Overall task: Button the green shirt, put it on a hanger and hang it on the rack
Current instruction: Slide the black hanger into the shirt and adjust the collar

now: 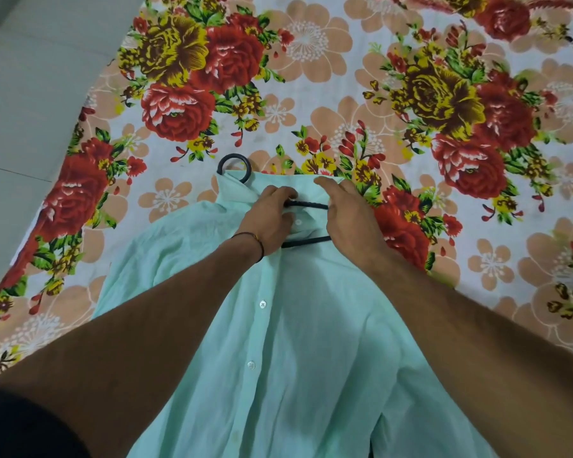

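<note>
Pale mint-green button-front cotton shirt [298,342] lies flat on the bed, front side up, collar end away from the camera, hem running off the bottom edge. Placket closed down the middle; white buttons [262,304] visible along it, another lower down and one near the collar.

Black thin-wire hanger [306,205] is inside the shirt at the neck opening: two dark bars show between the hands, round hook pokes out past the collar at upper left, resting on the sheet.

Left hand [270,223] sits at the collar, fingers curled closed around the upper hanger bar and the fabric beside it. Dark thread band on that wrist.

Right hand [351,219] is on the right side of the collar, fingers spread and pressed flat on the cloth, thumb tucked toward the hanger bars; can't tell whether it's pinching anything underneath.

Underneath everything: floral bedsheet [311,77], white ground with red, yellow and peach flowers. Pale tiled floor [30,94] at left.
</note>
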